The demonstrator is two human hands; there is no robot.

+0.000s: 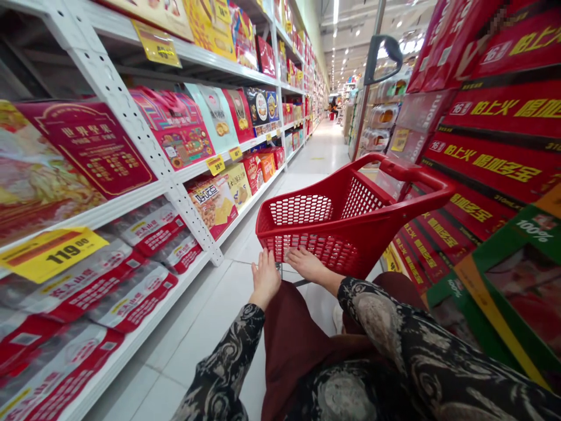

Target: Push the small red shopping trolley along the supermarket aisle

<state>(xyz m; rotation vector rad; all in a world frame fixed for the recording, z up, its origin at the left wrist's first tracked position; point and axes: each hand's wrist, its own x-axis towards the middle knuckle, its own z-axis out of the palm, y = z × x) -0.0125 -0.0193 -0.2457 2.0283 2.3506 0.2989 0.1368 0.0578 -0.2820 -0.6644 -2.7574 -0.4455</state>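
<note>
A red plastic shopping cart (pixel 377 231) with perforated basket walls stands in front of my knees, its handle toward the right. My left hand (pixel 266 275) is by the cart's near left corner, palm down with fingers stretched forward. My right hand (pixel 305 264) reaches across to the lower near wall, its fingers extended and overlapping the mesh in view. Whether either set of fingertips presses on the plastic, I cannot tell. No object shows in either hand. Both forearms are in black patterned sleeves above my dark red-brown garment (pixel 293 333).
White metal shelving (pixel 188 216) lines the left side, with boxed snacks, gift packs and wrapped bottle packs (pixel 131 292). Stacked red drink cartons (pixel 495 164) and a green box (pixel 521 275) crowd the right. A tiled aisle (pixel 318 146) runs ahead, with a person far off.
</note>
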